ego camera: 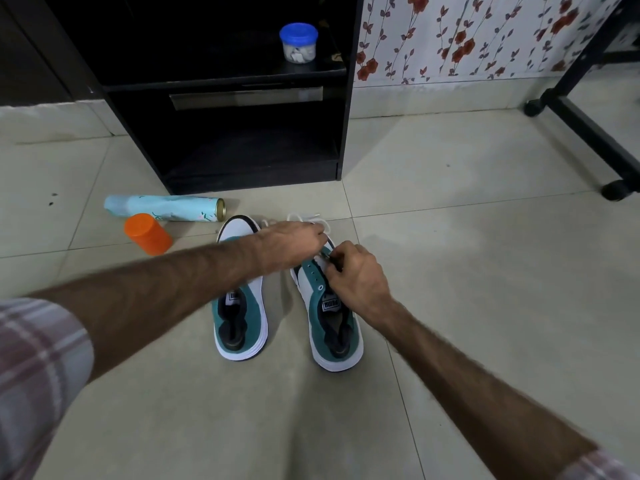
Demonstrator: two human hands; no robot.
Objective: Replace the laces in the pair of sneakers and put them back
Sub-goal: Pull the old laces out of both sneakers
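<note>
1. Two teal-and-white sneakers stand side by side on the floor (pixel 450 237).
2. Over the right sneaker (pixel 332 327), the right hand (pixel 356 275) pinches a white lace (pixel 320 258).
3. The left hand (pixel 298 240) grips the lace by its toe.
4. The left sneaker (pixel 240 306) sits untouched.

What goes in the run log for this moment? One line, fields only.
stage: lacing right sneaker | left hand: on white lace at toe | right hand: pinching lace at eyelets | left sneaker: unlaced

Teal-and-white sneakers (pixel 287 306), orange cap (pixel 148 233)
</note>
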